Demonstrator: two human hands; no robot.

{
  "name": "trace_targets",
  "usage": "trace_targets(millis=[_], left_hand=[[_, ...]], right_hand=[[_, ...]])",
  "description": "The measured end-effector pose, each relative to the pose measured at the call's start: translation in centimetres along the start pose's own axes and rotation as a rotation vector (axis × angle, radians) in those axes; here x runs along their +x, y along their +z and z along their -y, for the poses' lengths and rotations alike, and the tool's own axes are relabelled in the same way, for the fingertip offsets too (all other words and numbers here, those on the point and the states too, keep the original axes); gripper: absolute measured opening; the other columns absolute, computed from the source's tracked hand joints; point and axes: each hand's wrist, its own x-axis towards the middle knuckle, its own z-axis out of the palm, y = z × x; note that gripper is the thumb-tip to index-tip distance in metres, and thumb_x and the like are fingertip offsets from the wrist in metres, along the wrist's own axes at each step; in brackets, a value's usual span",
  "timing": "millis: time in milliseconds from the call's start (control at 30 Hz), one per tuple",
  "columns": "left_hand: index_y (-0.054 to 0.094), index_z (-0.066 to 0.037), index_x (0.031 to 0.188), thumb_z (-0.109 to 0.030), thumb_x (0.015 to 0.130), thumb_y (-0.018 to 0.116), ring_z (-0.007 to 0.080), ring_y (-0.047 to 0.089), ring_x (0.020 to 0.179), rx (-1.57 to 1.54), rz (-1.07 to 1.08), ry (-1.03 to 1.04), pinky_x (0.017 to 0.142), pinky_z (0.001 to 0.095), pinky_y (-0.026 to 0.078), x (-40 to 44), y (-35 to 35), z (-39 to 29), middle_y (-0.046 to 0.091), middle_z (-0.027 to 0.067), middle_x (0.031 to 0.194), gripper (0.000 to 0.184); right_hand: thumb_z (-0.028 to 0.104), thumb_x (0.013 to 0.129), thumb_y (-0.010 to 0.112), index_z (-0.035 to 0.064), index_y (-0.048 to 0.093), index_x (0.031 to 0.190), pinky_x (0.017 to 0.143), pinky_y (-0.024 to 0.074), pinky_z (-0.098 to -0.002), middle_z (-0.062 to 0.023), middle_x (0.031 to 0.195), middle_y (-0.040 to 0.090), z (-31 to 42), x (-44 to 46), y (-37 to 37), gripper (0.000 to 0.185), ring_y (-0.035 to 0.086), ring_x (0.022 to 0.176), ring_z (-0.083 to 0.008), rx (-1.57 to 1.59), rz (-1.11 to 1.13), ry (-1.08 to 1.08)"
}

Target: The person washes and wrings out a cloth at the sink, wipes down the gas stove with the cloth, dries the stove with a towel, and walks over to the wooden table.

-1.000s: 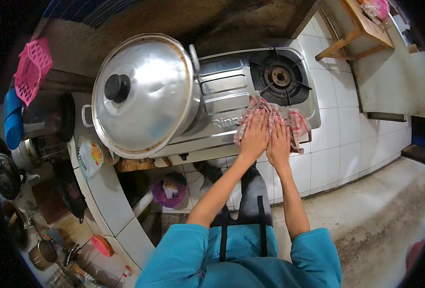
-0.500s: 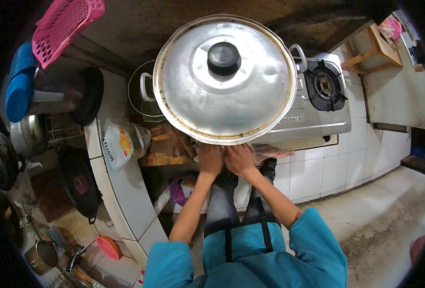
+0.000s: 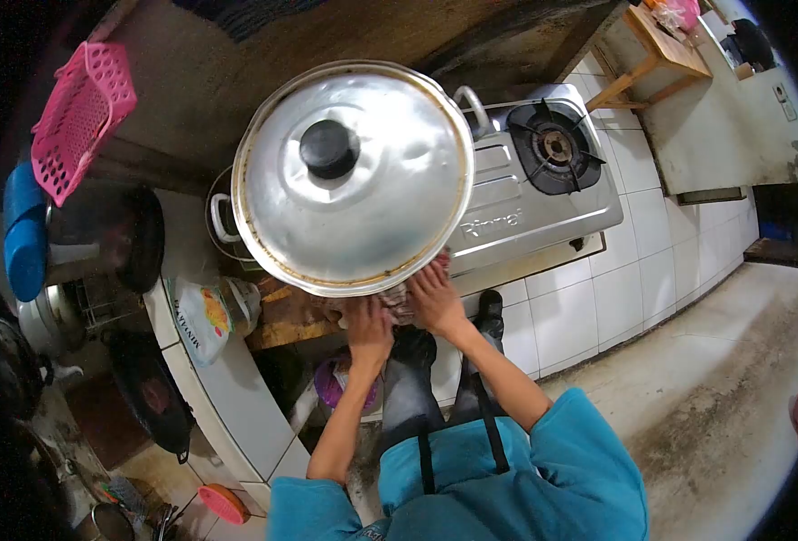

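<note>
A large silver pot with a domed lid (image 3: 381,207) and a black lid knob (image 3: 328,149) sits on the left side of a gas stove (image 3: 543,225). Just below its near rim, a crumpled pinkish-brown cloth (image 3: 399,305) is bunched between my two hands. My left hand (image 3: 369,335) holds the cloth's left part, fingers pointing toward the pot. On the cloth's right part, my right hand (image 3: 437,302) has its fingers curled over it, close to the rim. The pot rim hides part of the cloth.
A free burner (image 3: 557,147) is right of the pot. On the left are a wooden board (image 3: 290,320), a plastic oil pouch (image 3: 202,320) on a tiled ledge (image 3: 236,397), a black wok (image 3: 151,388) and a pink basket (image 3: 83,122). A purple container (image 3: 331,383) stands below.
My view has shifted, so the pot appears further left and lower. My hands have moved apart, the right one higher along the rim, with more of the cloth showing between them.
</note>
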Motion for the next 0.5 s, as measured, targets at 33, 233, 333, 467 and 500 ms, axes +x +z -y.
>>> trace_targets(millis=[33, 233, 333, 467, 500], left_hand=[[0.043, 0.005, 0.130, -0.024, 0.092, 0.047, 0.0454, 0.032, 0.128, -0.006, 0.087, 0.035, 0.108, 0.0540, 0.023, 0.6, 0.6, -1.7, 0.037, 0.0299, 0.135, 0.048], [0.042, 0.001, 0.132, -0.026, 0.092, 0.047, 0.0365, 0.032, 0.131, 0.005, 0.051, 0.137, 0.110, 0.0495, 0.020, 8.2, 3.1, -10.1, 0.038, 0.0223, 0.139, 0.049], [0.039, 0.002, 0.134, -0.024, 0.092, 0.046, 0.0368, 0.034, 0.130, 0.022, 0.003, 0.162, 0.111, 0.0483, 0.021, 12.4, 3.9, -13.6, 0.039, 0.0229, 0.138, 0.050], [0.034, 0.002, 0.137, -0.020, 0.089, 0.047, 0.0373, 0.032, 0.131, -0.025, -0.030, 0.075, 0.110, 0.0468, 0.023, 17.5, 5.5, -16.5, 0.035, 0.0217, 0.141, 0.055], [0.034, 0.002, 0.137, -0.020, 0.088, 0.048, 0.0367, 0.031, 0.132, -0.035, -0.044, 0.052, 0.110, 0.0458, 0.023, 18.6, 6.1, -16.7, 0.034, 0.0208, 0.141, 0.055]], right_hand=[[0.027, 0.086, 0.052, 0.0044, 0.039, 0.138, 0.113, 0.0193, -0.0435, -0.0128, 0.144, 0.037, -1.7, -0.3, -0.8, 0.058, 0.028, 0.137, -0.0279, -0.046, -0.041, -0.008], [0.027, 0.089, 0.048, 0.0043, 0.029, 0.143, 0.113, 0.0184, -0.0441, -0.0095, 0.150, 0.028, -10.6, -1.3, -5.4, 0.062, 0.023, 0.139, -0.0271, -0.111, -0.072, 0.253], [0.024, 0.088, 0.045, 0.0013, 0.027, 0.143, 0.113, 0.0168, -0.0421, -0.0112, 0.150, 0.027, -14.0, 0.3, -6.9, 0.062, 0.022, 0.140, -0.0267, -0.127, -0.095, 0.244], [0.023, 0.087, 0.044, -0.0011, 0.028, 0.142, 0.113, 0.0177, -0.0423, -0.0130, 0.149, 0.027, -17.1, 4.3, -7.4, 0.062, 0.024, 0.139, -0.0271, -0.152, -0.117, 0.176], [0.023, 0.087, 0.044, -0.0011, 0.028, 0.142, 0.113, 0.0180, -0.0423, -0.0131, 0.149, 0.028, -17.7, 5.4, -7.5, 0.062, 0.025, 0.138, -0.0272, -0.159, -0.120, 0.157]])
